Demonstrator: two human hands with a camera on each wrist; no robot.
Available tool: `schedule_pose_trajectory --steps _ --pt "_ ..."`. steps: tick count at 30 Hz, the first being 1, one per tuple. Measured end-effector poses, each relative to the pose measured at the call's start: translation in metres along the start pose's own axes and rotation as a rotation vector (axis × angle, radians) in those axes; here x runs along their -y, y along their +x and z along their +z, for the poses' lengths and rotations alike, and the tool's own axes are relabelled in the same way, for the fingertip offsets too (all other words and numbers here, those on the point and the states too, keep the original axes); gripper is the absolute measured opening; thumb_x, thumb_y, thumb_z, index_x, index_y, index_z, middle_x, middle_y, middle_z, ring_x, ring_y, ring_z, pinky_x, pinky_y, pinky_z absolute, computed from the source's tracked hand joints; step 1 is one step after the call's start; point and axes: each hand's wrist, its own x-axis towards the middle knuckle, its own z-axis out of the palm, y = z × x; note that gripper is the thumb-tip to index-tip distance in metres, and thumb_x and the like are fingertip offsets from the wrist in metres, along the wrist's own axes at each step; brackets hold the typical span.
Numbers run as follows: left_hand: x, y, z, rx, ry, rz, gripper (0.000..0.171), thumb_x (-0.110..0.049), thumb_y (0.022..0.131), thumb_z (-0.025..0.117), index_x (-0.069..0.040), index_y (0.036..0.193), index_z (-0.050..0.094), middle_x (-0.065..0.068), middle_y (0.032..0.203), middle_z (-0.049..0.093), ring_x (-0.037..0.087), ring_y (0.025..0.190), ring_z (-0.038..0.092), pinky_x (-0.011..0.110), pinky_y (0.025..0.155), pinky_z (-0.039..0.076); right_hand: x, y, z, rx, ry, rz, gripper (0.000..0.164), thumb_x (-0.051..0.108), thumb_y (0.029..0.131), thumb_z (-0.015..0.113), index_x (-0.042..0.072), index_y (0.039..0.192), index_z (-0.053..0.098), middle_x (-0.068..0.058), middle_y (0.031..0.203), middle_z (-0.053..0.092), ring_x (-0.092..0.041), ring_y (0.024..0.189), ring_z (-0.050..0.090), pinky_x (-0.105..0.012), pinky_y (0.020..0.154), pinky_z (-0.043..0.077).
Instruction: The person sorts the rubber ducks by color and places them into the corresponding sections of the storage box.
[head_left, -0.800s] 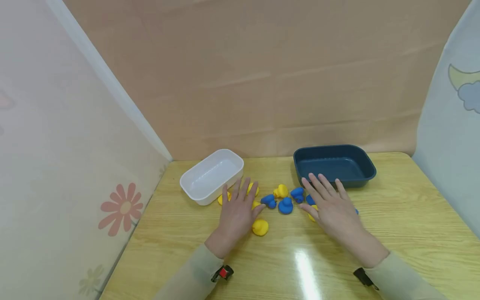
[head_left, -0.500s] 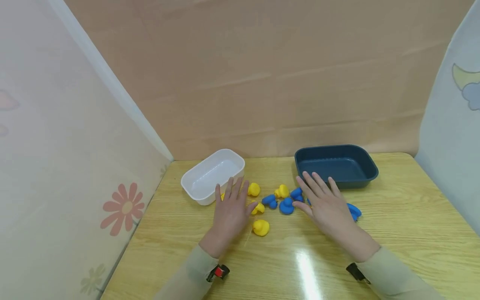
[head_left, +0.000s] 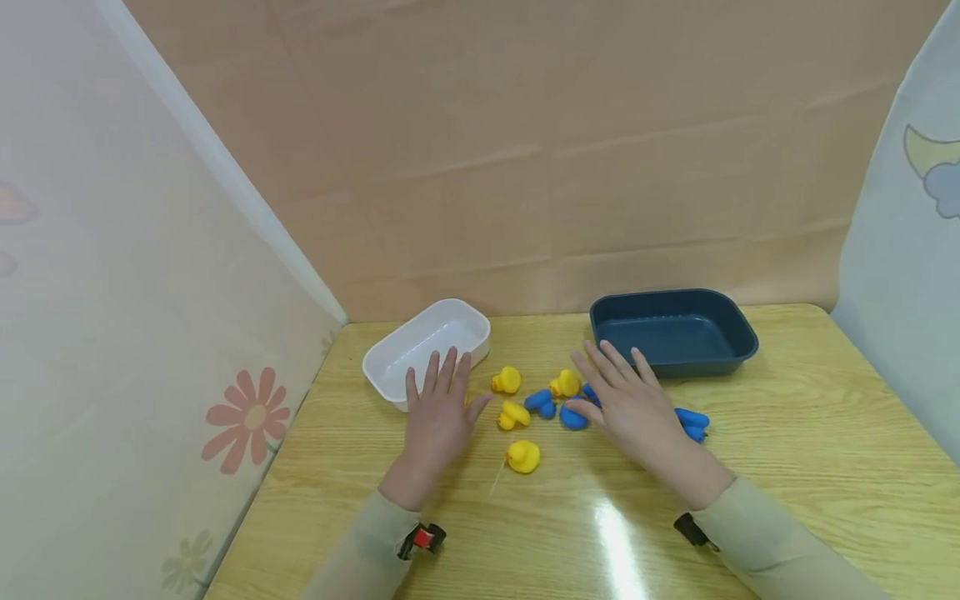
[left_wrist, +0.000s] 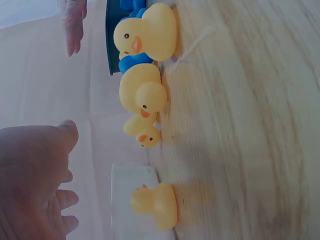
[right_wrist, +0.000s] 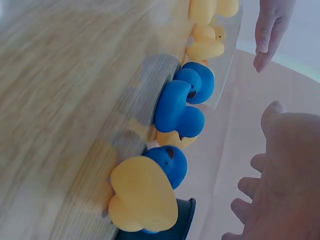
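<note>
My left hand (head_left: pixel 440 418) hovers palm down with its fingers spread, in front of the white bin (head_left: pixel 390 385) and left of several yellow rubber ducks. My right hand (head_left: pixel 637 417), spread likewise, is above the blue ducks and in front of the dark blue bin (head_left: pixel 675 367). Neither hand holds anything. Between them lie a yellow duck (head_left: pixel 522 457) nearest me, another yellow duck (head_left: pixel 513 415) and a blue duck (head_left: pixel 541 403). A blue duck (head_left: pixel 692 423) shows right of my right hand. In the right wrist view a yellow duck (right_wrist: pixel 142 192) lies close to the camera; my right hand hides it in the head view.
Both bins stand toward the back of the wooden table (head_left: pixel 810 433), their visible insides bare. A peach cloth (head_left: pixel 555 158) hangs behind, with patterned cloth walls at left and right. Near the front yellow duck lies a thin pale strand (head_left: pixel 497 477).
Both hands have moved left, still spread. More yellow ducks show right of my left hand, and my right hand now covers part of the middle blue ducks. The bins stay put.
</note>
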Motion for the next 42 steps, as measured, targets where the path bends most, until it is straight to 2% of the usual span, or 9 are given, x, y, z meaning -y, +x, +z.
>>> schedule_pose_trajectory --steps 5,11,21,29,37,42 --pt "0.009 -0.001 -0.001 -0.007 -0.011 -0.025 0.075 -0.057 0.113 0.055 -0.013 0.172 0.040 0.012 0.178 0.034 0.039 0.167 0.023 0.073 0.131 0.011 0.003 0.006 0.006 -0.006 -0.006 -0.026 0.083 0.054 0.111 0.061 0.012 0.176 0.031 -0.015 0.182 0.022 -0.039 0.167 0.021 -0.065 0.134 0.010" --pt "0.023 -0.001 -0.001 -0.017 -0.005 -0.065 0.076 -0.056 0.113 0.056 -0.012 0.172 0.040 0.013 0.178 0.035 0.040 0.167 0.022 0.074 0.130 0.012 0.008 0.015 0.011 -0.044 -0.015 -0.080 0.082 0.054 0.110 0.064 0.011 0.174 0.036 -0.017 0.178 0.032 -0.041 0.164 0.030 -0.066 0.133 0.015" --pt "0.046 -0.007 -0.003 -0.111 -0.034 -0.084 0.075 -0.049 0.112 0.063 -0.003 0.168 0.044 0.023 0.172 0.041 0.049 0.162 0.031 0.080 0.125 0.021 0.025 0.032 0.017 -0.009 -0.013 -0.112 0.082 0.057 0.111 0.059 0.013 0.175 0.034 -0.014 0.179 0.031 -0.038 0.165 0.027 -0.065 0.133 0.015" --pt "0.063 -0.009 -0.004 -0.078 -0.115 -0.138 0.075 -0.048 0.115 0.057 -0.002 0.170 0.038 0.023 0.177 0.031 0.050 0.164 0.023 0.081 0.126 0.014 0.036 0.043 0.023 -0.047 0.019 -0.156 0.081 0.054 0.110 0.064 0.010 0.172 0.039 -0.016 0.177 0.036 -0.039 0.163 0.032 -0.066 0.132 0.018" --pt "0.076 -0.012 0.002 -0.100 -0.127 -0.183 0.073 -0.044 0.115 0.060 0.000 0.169 0.040 0.026 0.176 0.031 0.051 0.163 0.024 0.081 0.125 0.016 0.039 0.055 0.027 0.010 0.050 -0.169 0.080 0.057 0.113 0.056 0.011 0.175 0.033 -0.015 0.181 0.025 -0.039 0.166 0.025 -0.064 0.133 0.017" --pt "0.080 -0.013 0.002 -0.095 -0.161 -0.211 0.073 -0.043 0.115 0.060 0.000 0.170 0.038 0.025 0.178 0.027 0.049 0.165 0.021 0.081 0.126 0.012 0.039 0.065 0.031 0.032 0.069 -0.170 0.078 0.056 0.114 0.054 0.013 0.175 0.031 -0.011 0.183 0.020 -0.038 0.167 0.022 -0.062 0.134 0.017"
